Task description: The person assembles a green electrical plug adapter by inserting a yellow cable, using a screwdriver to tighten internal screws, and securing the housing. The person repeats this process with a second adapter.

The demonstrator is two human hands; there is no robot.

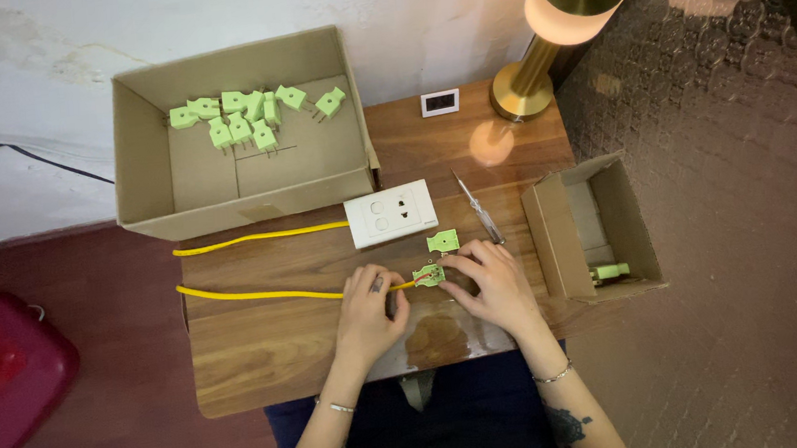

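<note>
An opened green plug body [429, 275] lies on the wooden table [265, 346], with the end of a yellow cable [261, 295] running into it. My left hand [370, 310] pinches the cable end right beside the plug. My right hand [492, 283] rests on the table with its fingertips touching the plug's right side. A separate green plug cover [442, 241] lies just above the plug. A screwdriver [480, 210] lies to the right of the cover, near my right hand.
A white wall socket plate [390, 213] sits on the table, with a second yellow cable [260, 237] leading to it. A large cardboard box [144, 169] holds several green plugs [250, 117]. A small box [558, 239] holds one plug [610, 272]. A brass lamp [550, 28] and a red container [3, 369] stand nearby.
</note>
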